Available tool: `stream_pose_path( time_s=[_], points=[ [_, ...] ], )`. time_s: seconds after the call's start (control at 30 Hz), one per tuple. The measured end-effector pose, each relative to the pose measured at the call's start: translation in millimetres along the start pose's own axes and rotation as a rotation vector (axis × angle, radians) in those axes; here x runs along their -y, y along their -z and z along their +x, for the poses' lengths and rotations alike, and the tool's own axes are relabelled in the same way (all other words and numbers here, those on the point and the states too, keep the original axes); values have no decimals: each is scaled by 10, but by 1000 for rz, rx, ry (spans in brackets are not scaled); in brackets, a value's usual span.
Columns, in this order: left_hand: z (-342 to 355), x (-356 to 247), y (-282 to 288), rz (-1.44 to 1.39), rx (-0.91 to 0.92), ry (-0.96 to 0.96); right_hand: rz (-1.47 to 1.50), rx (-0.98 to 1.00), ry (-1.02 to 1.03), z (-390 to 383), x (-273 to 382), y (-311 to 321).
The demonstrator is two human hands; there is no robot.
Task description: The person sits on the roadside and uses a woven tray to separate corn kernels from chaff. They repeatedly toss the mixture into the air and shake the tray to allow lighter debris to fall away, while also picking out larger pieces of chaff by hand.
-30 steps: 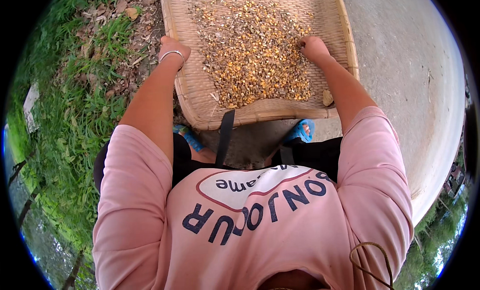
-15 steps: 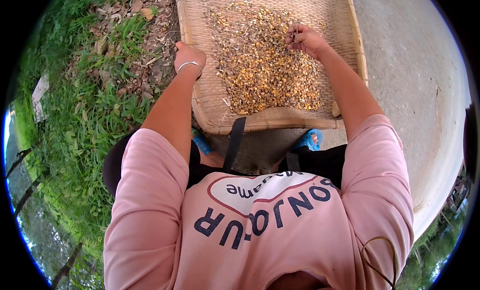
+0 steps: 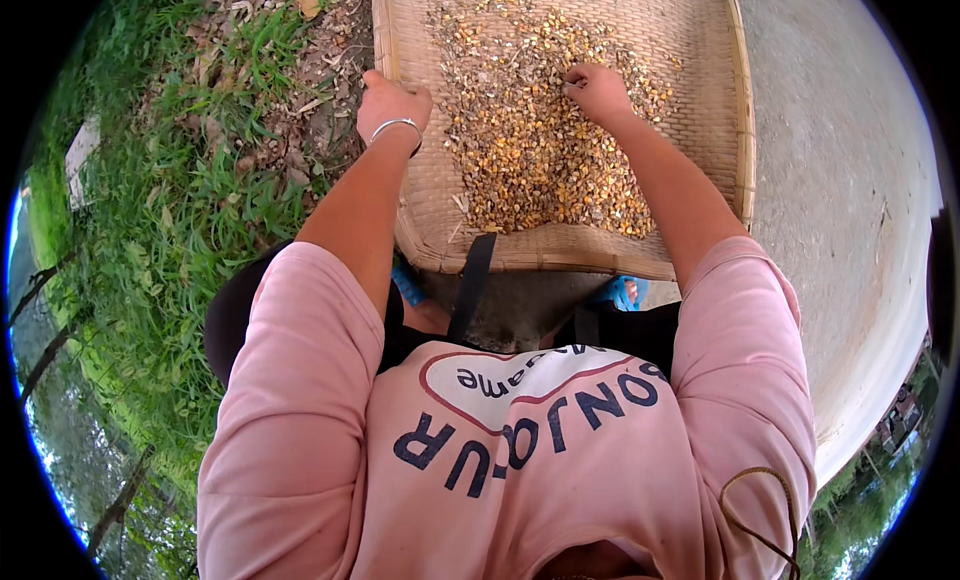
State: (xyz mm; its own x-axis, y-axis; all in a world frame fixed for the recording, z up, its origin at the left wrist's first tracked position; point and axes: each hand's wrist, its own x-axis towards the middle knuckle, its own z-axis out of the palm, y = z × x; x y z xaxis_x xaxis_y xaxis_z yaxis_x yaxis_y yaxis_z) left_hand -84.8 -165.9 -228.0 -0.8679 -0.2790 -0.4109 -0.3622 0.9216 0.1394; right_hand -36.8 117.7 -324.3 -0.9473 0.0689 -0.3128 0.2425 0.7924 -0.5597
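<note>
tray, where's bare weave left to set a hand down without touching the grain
Bare weave on the tray runs along the right rim and far right corner, and in a strip between the left rim and the grain, by the left hand. The middle is crowded with grain, where the right hand rests.

We see soft, even daylight with no hard shadows; only a dim patch under the near rim of the woven tray (image 3: 560,250), between the knees. The pale concrete (image 3: 850,210) at right is bright but not blown out. The grain (image 3: 530,150) and the pink shirt (image 3: 560,450) are sharp, and the right hand (image 3: 598,92) shows little motion blur. Fisheye bending curves the tray's edges, the grass (image 3: 130,280) smears toward the black circular rim, with a blue fringe at lower left
</note>
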Motion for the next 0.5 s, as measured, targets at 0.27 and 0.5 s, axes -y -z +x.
stream_pose_path(
  time_s=[0.27, 0.5],
  points=[
    [44, 43, -36, 15, -3, -7, 826, 65, -175, 261, -292, 362],
    [24, 16, -12, 14, 3, 0, 14, -152, -122, 336, -26, 90]
  ],
)
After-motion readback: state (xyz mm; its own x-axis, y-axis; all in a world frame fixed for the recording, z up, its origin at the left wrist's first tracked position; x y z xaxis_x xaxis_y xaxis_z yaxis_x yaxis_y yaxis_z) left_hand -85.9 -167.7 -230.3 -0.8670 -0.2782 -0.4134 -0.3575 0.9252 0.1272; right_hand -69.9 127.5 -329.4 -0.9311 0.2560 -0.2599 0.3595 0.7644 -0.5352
